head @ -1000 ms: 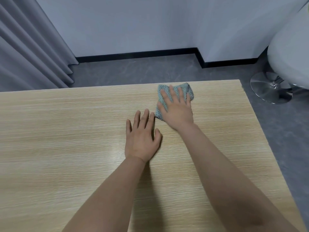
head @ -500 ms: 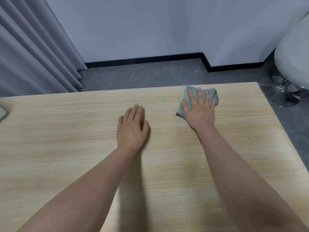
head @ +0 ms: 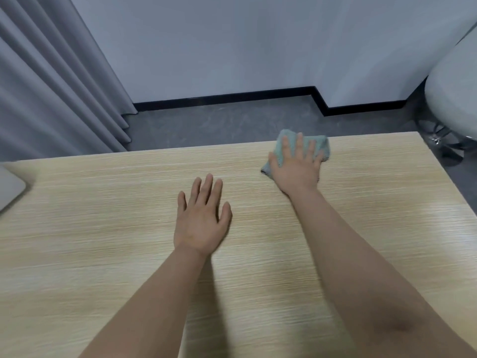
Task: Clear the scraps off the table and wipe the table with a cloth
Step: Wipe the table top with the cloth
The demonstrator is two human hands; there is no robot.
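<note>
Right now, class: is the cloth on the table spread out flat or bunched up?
Bunched up. The cloth shows only as a small, rumpled wad around the flat right hand pressing it near the table's far edge.

I count one cloth (head: pixel 319 144) at one o'clock, on one table (head: pixel 103 228). Two hands are out: my left hand (head: pixel 201 223) and my right hand (head: pixel 296 169). One grey slab (head: pixel 10 187) (I can't tell what it is) at nine o'clock, one curtain (head: pixel 51 86) at ten, one white chair (head: pixel 454 86) at two.

cloth (head: pixel 313 143) half-covered; grey slab (head: pixel 10 186) edge-cropped
</note>
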